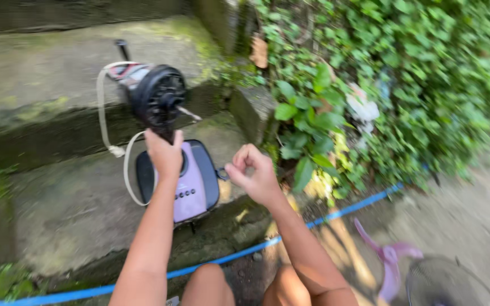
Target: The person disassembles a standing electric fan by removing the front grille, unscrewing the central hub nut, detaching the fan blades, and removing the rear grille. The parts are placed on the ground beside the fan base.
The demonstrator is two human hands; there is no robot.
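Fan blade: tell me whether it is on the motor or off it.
Off. The purple fan blade lies on the ground beside a wire grille, apart from the motor head that the left hand holds.

The left hand (164, 153) covers the fan's neck (165, 135). Whatever the right hand (254, 175) pinches is too small to tell. Near right, the wire grille (446, 283) runs off frame, and the ivy (404, 73) blurs.

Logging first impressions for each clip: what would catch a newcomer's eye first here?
The stripped fan motor, black and round, stands on a lilac base on the mossy concrete step, the left hand gripping its neck. The right hand hovers beside the base. Lower right lie pink fan blades and a wire guard.
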